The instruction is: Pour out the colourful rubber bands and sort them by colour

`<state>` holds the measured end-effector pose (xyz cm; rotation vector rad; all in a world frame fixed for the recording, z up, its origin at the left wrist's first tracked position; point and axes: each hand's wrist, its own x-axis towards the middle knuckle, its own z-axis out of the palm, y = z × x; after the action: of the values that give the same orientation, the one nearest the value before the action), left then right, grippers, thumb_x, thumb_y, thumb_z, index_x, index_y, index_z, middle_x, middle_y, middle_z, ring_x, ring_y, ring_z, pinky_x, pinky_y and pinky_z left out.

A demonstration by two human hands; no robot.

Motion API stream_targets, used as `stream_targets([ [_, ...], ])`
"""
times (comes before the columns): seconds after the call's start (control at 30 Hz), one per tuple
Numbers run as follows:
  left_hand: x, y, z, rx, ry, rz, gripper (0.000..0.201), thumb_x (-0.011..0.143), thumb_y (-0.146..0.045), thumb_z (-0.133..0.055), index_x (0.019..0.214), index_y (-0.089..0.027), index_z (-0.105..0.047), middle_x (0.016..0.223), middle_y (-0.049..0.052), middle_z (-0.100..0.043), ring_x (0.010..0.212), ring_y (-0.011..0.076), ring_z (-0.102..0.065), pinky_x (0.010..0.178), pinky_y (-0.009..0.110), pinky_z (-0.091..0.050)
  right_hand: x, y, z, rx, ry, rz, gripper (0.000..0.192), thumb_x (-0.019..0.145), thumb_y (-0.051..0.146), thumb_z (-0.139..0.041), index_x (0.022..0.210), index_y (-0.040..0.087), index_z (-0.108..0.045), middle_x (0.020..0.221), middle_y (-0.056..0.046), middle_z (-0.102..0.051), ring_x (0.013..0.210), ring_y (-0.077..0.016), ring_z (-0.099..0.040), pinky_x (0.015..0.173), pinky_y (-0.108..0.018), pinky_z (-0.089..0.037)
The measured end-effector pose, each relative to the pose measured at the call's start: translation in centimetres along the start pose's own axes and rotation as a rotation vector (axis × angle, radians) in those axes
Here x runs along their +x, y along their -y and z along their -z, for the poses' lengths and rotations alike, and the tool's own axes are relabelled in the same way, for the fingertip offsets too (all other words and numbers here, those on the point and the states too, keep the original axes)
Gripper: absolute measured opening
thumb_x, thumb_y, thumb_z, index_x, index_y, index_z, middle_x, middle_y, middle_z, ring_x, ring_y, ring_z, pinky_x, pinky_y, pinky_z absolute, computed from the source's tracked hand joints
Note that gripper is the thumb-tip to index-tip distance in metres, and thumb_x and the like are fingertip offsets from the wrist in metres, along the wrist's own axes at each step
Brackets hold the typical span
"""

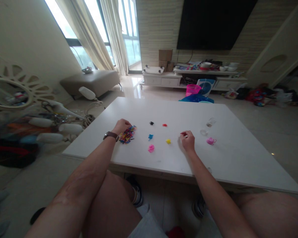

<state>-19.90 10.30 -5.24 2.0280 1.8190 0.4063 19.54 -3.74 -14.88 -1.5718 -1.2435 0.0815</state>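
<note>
pinched in the right hand (188, 140), a small red band near the table's (238, 155) front edge; left hand (121, 126) curled on the mixed pile (127, 135). bands look light, soft, stretchy; best nipped singly.

The large white rectangular table (238, 145) has a smooth, slightly glossy top. The mixed-colour pile of small elastic bands (127, 134) looks like rubber or plastic. The small clear lidded container (208, 126) seems transparent plastic.

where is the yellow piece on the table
In the head view, the yellow piece lies on the white table, between the pink pile and the right hand.
</note>
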Motion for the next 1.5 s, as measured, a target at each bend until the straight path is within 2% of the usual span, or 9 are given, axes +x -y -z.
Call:
stream_targets([
  [0.17,0.1,0.0,0.0,-0.050,-0.034,0.032,0.020,0.075,-0.027,-0.068,0.086,-0.014,-0.079,0.075,0.006,-0.075,0.068,0.0157,-0.065,0.061,0.021,-0.046,0.0,0.0,0.0,-0.010,0.002,0.008,0.010,0.074,0.023,-0.055,0.073,0.018,-0.063,0.078,-0.002,-0.059,0.072,-0.0177,-0.056,0.068,-0.031,-0.044],
  [0.3,0.4,0.6,-0.1,-0.177,-0.054,0.029,0.021,0.072,-0.030,-0.069,0.082,-0.013,-0.075,0.079,0.007,-0.075,0.070,0.0153,-0.065,0.057,0.021,-0.044,0.0,0.1,0.0,-0.006,0.003,-0.005,0.009,0.074,0.023,-0.055,0.073,0.018,-0.063,0.077,-0.002,-0.059,0.072,-0.0176,-0.057,0.068,-0.031,-0.044],
  [0.47,0.4,1.3,-0.3,-0.355,-0.014,0.027,0.031,0.068,-0.033,-0.071,0.091,-0.013,-0.072,0.080,0.008,-0.075,0.064,0.0148,-0.063,0.051,0.021,-0.042,-0.1,0.2,0.0,0.000,0.006,-0.004,0.009,0.074,0.022,-0.055,0.073,0.018,-0.063,0.078,-0.002,-0.059,0.072,-0.0177,-0.056,0.070,-0.031,-0.044],
  [0.63,0.3,1.3,-0.3,-0.407,0.007,0.003,0.032,0.068,-0.028,-0.067,0.095,-0.012,-0.073,0.082,0.009,-0.075,0.065,0.0148,-0.063,0.051,0.020,-0.042,-0.1,0.0,0.0,0.004,0.014,-0.007,0.009,0.074,0.022,-0.056,0.073,0.018,-0.063,0.078,-0.002,-0.060,0.072,-0.0177,-0.057,0.070,-0.032,-0.044],
  [0.87,0.5,1.2,-0.1,-0.212,-0.031,-0.040,0.025,0.073,-0.024,-0.065,0.090,-0.013,-0.080,0.078,0.007,-0.076,0.069,0.0159,-0.066,0.062,0.022,-0.047,0.0,0.2,0.1,-0.009,0.019,-0.007,0.009,0.073,0.023,-0.055,0.071,0.018,-0.063,0.077,-0.003,-0.060,0.070,-0.0180,-0.056,0.068,-0.032,-0.044],
  [1.1,0.6,0.8,0.4,0.050,-0.003,-0.137,0.021,0.074,-0.022,-0.069,0.088,-0.013,-0.082,0.073,0.008,-0.076,0.068,0.0173,-0.066,0.065,0.023,-0.048,-0.1,0.3,0.1,-0.006,0.023,-0.006,0.009,0.074,0.023,-0.055,0.071,0.019,-0.062,0.077,-0.003,-0.060,0.070,-0.0176,-0.056,0.069,-0.032,-0.044],
  [1.27,0.9,0.5,0.2,0.111,0.058,-0.183,0.021,0.074,-0.016,-0.068,0.088,-0.014,-0.083,0.076,0.010,-0.077,0.068,0.0181,-0.068,0.069,0.024,-0.050,-0.1,0.2,0.1,-0.007,0.023,-0.008,0.009,0.074,0.023,-0.055,0.072,0.019,-0.063,0.078,-0.002,-0.060,0.070,-0.0175,-0.056,0.068,-0.031,-0.044],
  [1.5,0.9,0.1,-0.6,0.186,0.051,-0.219,0.019,0.069,-0.011,-0.066,0.080,-0.014,-0.082,0.078,0.012,-0.077,0.074,0.0209,-0.070,0.073,0.026,-0.052,-0.1,0.4,0.1,-0.004,0.023,-0.016,0.008,0.073,0.023,-0.055,0.072,0.019,-0.062,0.077,-0.002,-0.060,0.071,-0.0175,-0.056,0.069,-0.031,-0.045],
])
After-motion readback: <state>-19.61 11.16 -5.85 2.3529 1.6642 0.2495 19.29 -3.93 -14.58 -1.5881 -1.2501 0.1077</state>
